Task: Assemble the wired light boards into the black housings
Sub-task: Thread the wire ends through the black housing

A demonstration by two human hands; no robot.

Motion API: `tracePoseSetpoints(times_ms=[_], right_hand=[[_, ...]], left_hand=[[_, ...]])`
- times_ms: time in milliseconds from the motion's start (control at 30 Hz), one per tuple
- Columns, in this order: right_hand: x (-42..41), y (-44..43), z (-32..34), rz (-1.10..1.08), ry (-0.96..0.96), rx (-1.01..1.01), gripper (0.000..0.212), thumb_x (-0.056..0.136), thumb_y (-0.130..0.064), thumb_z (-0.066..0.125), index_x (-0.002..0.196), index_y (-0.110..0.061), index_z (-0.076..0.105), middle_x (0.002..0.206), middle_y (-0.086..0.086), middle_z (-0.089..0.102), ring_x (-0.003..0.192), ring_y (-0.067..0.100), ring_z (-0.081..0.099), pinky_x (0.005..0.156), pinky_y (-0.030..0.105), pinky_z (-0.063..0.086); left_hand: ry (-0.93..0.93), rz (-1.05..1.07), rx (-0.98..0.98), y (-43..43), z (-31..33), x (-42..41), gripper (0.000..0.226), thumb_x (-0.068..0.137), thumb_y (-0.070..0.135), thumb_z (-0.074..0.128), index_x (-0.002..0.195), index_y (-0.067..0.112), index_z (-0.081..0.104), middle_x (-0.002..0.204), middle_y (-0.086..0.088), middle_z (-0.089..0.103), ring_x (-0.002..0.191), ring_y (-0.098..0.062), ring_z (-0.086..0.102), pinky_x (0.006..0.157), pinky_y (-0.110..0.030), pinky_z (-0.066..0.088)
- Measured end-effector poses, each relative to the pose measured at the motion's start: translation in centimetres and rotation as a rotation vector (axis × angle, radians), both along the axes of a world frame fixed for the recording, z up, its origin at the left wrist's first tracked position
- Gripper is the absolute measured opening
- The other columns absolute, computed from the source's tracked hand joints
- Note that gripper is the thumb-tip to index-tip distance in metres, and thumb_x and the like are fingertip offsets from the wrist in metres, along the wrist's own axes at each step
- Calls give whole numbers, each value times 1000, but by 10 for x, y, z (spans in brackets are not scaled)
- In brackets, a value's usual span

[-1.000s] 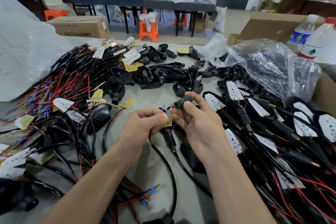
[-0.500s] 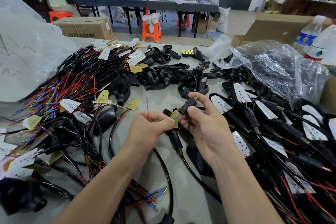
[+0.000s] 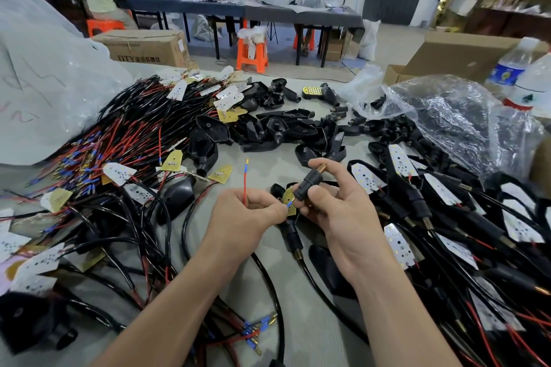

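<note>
- Step, likely: threading the board's (image 3: 288, 197) wire (image 3: 289, 203) into the stem (image 3: 310, 182), over the table's (image 3: 277, 167) middle
- Grip: left hand (image 3: 247, 214) pinches the wire; right hand (image 3: 334, 211) clamps the stem
- Next: steer the tip into the bore

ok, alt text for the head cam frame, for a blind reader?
The right hand pinches a black plastic stem with a brass threaded tip, while the left hand pinches a thin red wire and holds a blue-sleeved wire end at the stem's lower opening. Heaps of red-and-black wired light boards lie left, loose black plastic housings behind, on a grey tabletop.
</note>
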State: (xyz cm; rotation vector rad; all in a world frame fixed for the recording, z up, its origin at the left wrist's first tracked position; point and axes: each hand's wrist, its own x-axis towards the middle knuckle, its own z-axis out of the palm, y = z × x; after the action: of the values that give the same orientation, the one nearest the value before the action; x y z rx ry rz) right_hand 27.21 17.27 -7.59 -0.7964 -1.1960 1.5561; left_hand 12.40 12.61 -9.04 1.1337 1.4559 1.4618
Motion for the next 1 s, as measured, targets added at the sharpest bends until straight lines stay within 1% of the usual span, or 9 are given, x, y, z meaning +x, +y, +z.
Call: tracePoseSetpoints(times_ms=[167,333,467,567,633,700,767,833,1000], right_hand=[[-1,0,-2,9,-12,-7,39,95,14,49,115,-16,64,87,25,64,64,20,60,65,25,55],[1,-3,-2,60,-75,-17,37,95,12,50,115,-16,63,83,19,67,68,21,58,68,28,50],[2,-2,-1,30,-43,-38,34,94,14,49,109,-15,61,81,18,66,64,19,60,65,27,52],[1,0,-1,-24,6,-55,34,93,15,50,106,-15,61,82,18,67,60,18,61,63,25,54],[0,0,-1,-44,27,-60,34,93,15,49,106,-14,61,82,20,67,58,17,62,63,26,55],[-1,1,-1,-61,37,-64,34,94,15,48,107,-14,60,81,21,66,59,17,62,67,29,55],[-2,2,-2,-77,42,-66,33,94,15,49,107,-13,60,80,21,66,61,18,62,71,33,53],[-3,3,-2,-89,46,-68,33,94,15,49,107,-13,60,78,20,66,61,19,61,71,32,54],[-3,1,-3,-98,44,-58,32,93,14,51,108,-12,61,71,13,66,61,18,61,66,28,56]], left_hand=[[28,-34,16,-1,-1,-2,6,68,17,78,64,13,77,59,-4,66,60,-14,58,63,-25,46],[24,-43,38,-2,2,2,18,84,-5,73,72,7,80,76,-8,78,75,-18,76,72,-18,56],[39,39,13,-2,0,5,7,86,9,78,82,14,81,65,-9,71,53,-10,57,53,-17,44],[-78,1,-17,-1,1,5,4,85,11,80,88,14,79,75,-5,78,64,-6,69,60,-14,51],[-128,9,-72,0,3,1,4,78,12,78,81,13,79,81,-11,79,69,-10,70,64,-16,53],[-141,47,-108,1,1,-4,13,80,3,69,73,11,77,80,-17,77,70,-18,68,69,-26,55],[-112,66,-124,2,0,-7,24,84,-6,64,69,10,74,70,-15,74,63,-18,66,65,-25,55],[-124,41,-118,2,1,-8,25,86,-9,67,71,10,75,66,-13,72,61,-16,65,61,-21,55],[-181,-13,-100,-1,3,-11,18,77,-2,81,80,15,82,70,-10,72,67,-15,66,73,-23,55]])
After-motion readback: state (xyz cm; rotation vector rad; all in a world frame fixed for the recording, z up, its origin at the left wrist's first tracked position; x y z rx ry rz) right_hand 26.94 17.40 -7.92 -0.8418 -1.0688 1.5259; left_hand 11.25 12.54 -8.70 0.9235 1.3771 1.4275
